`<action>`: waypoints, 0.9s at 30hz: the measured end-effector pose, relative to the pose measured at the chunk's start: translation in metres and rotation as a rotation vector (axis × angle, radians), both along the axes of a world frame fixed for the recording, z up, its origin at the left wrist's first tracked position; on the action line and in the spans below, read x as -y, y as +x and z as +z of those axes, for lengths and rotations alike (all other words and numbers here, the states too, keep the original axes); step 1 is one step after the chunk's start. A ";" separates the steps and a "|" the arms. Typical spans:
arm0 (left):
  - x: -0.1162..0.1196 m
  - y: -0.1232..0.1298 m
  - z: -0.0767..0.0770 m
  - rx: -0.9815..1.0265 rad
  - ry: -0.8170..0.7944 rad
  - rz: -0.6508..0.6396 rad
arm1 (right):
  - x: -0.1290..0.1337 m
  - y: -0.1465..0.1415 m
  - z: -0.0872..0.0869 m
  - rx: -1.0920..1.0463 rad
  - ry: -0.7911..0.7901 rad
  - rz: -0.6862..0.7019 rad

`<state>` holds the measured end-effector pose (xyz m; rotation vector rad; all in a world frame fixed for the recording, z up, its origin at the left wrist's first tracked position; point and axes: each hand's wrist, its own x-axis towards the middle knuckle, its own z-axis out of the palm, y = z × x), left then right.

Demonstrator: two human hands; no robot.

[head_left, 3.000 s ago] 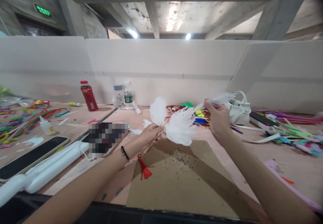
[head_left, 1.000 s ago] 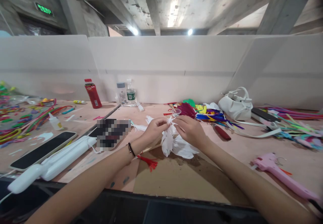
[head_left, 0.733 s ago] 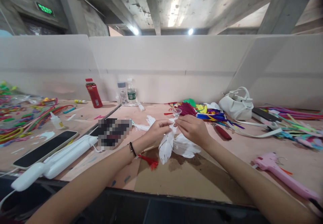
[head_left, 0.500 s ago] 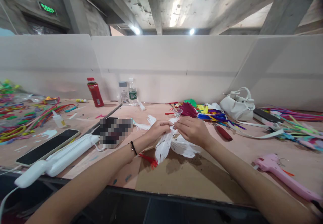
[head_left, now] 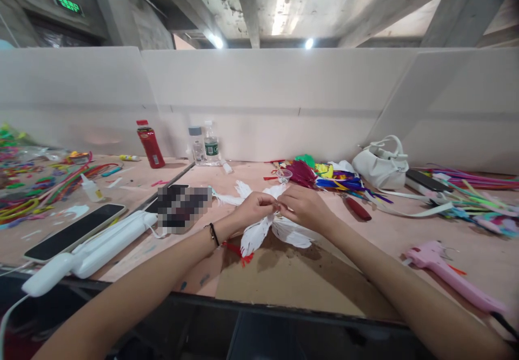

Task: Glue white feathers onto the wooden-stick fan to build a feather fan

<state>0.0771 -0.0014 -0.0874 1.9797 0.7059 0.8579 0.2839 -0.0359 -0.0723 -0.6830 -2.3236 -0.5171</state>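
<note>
**Both hands pinching a bundle of white feathers above the table**

The left hand [head_left: 254,208] and right hand [head_left: 305,208] meet near the middle of the head view, fingertips almost touching. Between them sits the gathered base of the white feathers [head_left: 254,234]. The fingers [head_left: 270,204] of the left hand are curled closed around that base from the left; the right hand's are bent down onto it from the right, likewise closed on it. The feather vanes fan outward from the pinch point: one long plume droops forward and down below the left hand, another spreads beneath the right hand, and shorter tips rise behind both hands. A red tassel [head_left: 239,252] hangs just below the left wrist, which bears a dark wristband [head_left: 213,234]. The bundle is held slightly above a brown cardboard sheet [head_left: 300,290] that lies on the table [head_left: 381,235].

Surroundings: a pink glue gun [head_left: 450,279] lies on the table to the right, well apart from the hands. A heap of coloured feathers [head_left: 332,179] and a white handbag [head_left: 381,162] lie beyond the right hand. A red bottle [head_left: 150,144] and two clear bottles [head_left: 205,146] stand near the back partition. A dark phone [head_left: 73,233] and a white elongated device [head_left: 87,252] lie to the left.
</note>
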 end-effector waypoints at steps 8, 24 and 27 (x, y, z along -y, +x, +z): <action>0.008 0.002 0.001 0.015 0.117 0.085 | -0.006 0.002 0.000 -0.376 -0.300 -0.046; 0.023 0.000 0.008 -0.153 0.798 0.367 | 0.006 -0.016 0.005 -0.782 -0.927 0.052; 0.023 -0.001 0.006 -0.195 0.871 0.349 | 0.008 -0.020 0.002 -0.828 -0.942 0.051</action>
